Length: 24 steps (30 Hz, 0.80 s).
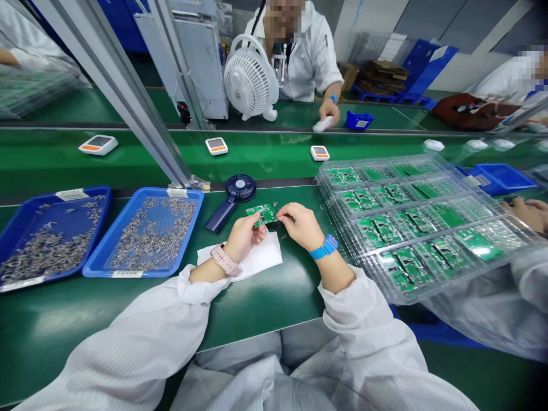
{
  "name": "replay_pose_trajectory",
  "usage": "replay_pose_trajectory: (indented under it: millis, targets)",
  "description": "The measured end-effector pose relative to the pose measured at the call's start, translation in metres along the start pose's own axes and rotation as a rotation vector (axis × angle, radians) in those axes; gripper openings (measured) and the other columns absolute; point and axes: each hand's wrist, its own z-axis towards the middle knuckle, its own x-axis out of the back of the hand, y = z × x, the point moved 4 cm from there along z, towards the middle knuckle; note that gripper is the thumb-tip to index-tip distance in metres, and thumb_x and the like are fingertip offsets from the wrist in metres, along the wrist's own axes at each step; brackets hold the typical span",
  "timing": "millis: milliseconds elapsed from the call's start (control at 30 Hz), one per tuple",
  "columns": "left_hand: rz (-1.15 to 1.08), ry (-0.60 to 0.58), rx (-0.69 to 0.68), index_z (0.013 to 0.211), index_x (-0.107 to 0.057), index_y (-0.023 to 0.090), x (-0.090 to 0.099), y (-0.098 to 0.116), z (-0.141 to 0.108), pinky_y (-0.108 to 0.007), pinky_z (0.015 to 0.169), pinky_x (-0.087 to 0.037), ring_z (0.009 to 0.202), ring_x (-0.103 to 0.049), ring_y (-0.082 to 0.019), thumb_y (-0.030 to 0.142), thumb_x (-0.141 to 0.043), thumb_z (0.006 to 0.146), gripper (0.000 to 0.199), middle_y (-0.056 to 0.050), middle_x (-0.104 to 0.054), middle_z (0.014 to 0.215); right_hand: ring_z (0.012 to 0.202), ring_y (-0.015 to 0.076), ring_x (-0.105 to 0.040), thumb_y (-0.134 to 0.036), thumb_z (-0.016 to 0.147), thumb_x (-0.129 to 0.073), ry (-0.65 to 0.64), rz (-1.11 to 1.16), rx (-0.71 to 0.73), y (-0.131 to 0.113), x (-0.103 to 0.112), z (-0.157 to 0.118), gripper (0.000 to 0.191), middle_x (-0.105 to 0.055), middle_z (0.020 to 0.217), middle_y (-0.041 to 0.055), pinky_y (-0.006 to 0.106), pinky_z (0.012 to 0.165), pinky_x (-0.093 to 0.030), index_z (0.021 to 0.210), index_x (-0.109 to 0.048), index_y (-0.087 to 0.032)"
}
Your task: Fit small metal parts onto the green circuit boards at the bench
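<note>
My left hand [245,237] is closed on a green circuit board [266,214], thumb on top, and holds it above a folded white cloth [268,251]. At the board's right end my right hand [302,225] is pinched, thumb against forefinger. Whatever lies between those fingertips is too small to make out. A few small metal parts [280,235] are scattered on the green tabletop beside the board. To the left, a blue tray [196,214] holds many small metal pieces, and a darker blue tray [103,211] next to it holds more.
A clear plastic tray stack [372,288] with several circuit boards stands on the right. A dark handheld fan [220,214] lies behind my left hand. Small white timers [216,146] sit on the green ledge. Across the bench are a white fan [250,80] and a person [314,51].
</note>
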Motion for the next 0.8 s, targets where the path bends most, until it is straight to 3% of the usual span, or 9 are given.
replay_pose_trajectory:
  millis: [167, 300, 400, 500, 600, 667, 733, 800]
  targets:
    - [0.052, -0.034, -0.024, 0.05, -0.051, 0.015, -0.002, 0.002, -0.004, -0.02, 0.041, -0.031, 0.04, -0.043, -0.008, 0.045, -0.059, 0.083, 0.045, -0.001, -0.05, 0.046, 0.089, 0.0186, -0.058, -0.013, 0.088, -0.054, -0.03, -0.058, 0.082, -0.01, 0.009, -0.001, 0.009, -0.064, 0.087, 0.005, 0.032, 0.085, -0.046, 0.086, -0.06, -0.02]
    - [0.09, -0.121, -0.036, 0.049, -0.053, 0.015, -0.003, 0.001, -0.004, -0.021, 0.042, -0.033, 0.041, -0.043, -0.009, 0.048, -0.06, 0.083, 0.048, -0.002, -0.049, 0.045, 0.085, 0.0189, -0.054, -0.017, 0.091, -0.051, -0.113, -0.228, 0.166, -0.028, 0.015, -0.004, 0.008, -0.063, 0.086, 0.0051, 0.031, 0.084, -0.044, 0.088, -0.058, -0.019]
    - [0.112, -0.19, -0.02, 0.053, -0.057, 0.015, -0.005, 0.0, -0.006, -0.023, 0.042, -0.034, 0.041, -0.045, -0.01, 0.06, -0.06, 0.081, 0.053, -0.003, -0.052, 0.047, 0.082, 0.0193, -0.053, -0.015, 0.092, -0.048, -0.216, -0.41, 0.169, -0.049, 0.022, -0.011, 0.012, -0.063, 0.084, 0.0063, 0.031, 0.082, -0.043, 0.085, -0.057, -0.018]
    - [0.172, -0.27, 0.0, 0.06, -0.063, 0.014, -0.008, 0.0, -0.01, -0.026, 0.047, -0.039, 0.043, -0.047, -0.013, 0.077, -0.048, 0.078, 0.067, -0.005, -0.056, 0.05, 0.077, 0.0199, -0.053, -0.016, 0.092, -0.045, -0.274, -0.559, 0.165, -0.078, 0.04, -0.027, 0.014, -0.064, 0.083, 0.0082, 0.033, 0.078, -0.042, 0.086, -0.057, -0.016]
    - [0.219, -0.311, -0.052, 0.058, -0.064, 0.014, -0.009, 0.003, -0.012, -0.027, 0.051, -0.04, 0.047, -0.048, -0.014, 0.082, -0.041, 0.079, 0.074, -0.006, -0.056, 0.05, 0.076, 0.0182, -0.054, -0.015, 0.091, -0.045, -0.308, -0.555, 0.138, -0.104, 0.078, -0.04, 0.015, -0.064, 0.081, 0.007, 0.031, 0.074, -0.041, 0.086, -0.059, -0.016]
    - [0.201, -0.286, -0.058, 0.057, -0.063, 0.014, -0.008, 0.004, -0.012, -0.026, 0.05, -0.038, 0.047, -0.048, -0.013, 0.08, -0.042, 0.079, 0.073, -0.005, -0.055, 0.05, 0.075, 0.0157, -0.055, -0.013, 0.087, -0.05, -0.344, -0.488, 0.039, -0.105, 0.115, -0.042, 0.012, -0.065, 0.08, 0.0041, 0.027, 0.069, -0.04, 0.084, -0.061, -0.018]
    - [0.174, -0.258, -0.047, 0.058, -0.063, 0.013, -0.007, 0.004, -0.01, -0.024, 0.049, -0.037, 0.047, -0.047, -0.012, 0.077, -0.049, 0.078, 0.068, -0.004, -0.055, 0.051, 0.068, 0.0127, -0.055, -0.012, 0.082, -0.053, -0.404, -0.442, -0.096, -0.09, 0.156, -0.037, 0.012, -0.066, 0.076, 0.001, 0.024, 0.064, -0.038, 0.081, -0.063, -0.018]
    - [0.151, -0.245, -0.041, 0.057, -0.062, 0.013, -0.007, 0.003, -0.009, -0.023, 0.049, -0.036, 0.047, -0.047, -0.011, 0.074, -0.055, 0.076, 0.064, -0.003, -0.055, 0.051, 0.066, 0.0115, -0.056, -0.016, 0.083, -0.054, -0.368, -0.488, -0.243, -0.059, 0.197, -0.023, 0.012, -0.067, 0.076, -0.0001, 0.022, 0.063, -0.039, 0.083, -0.066, -0.018]
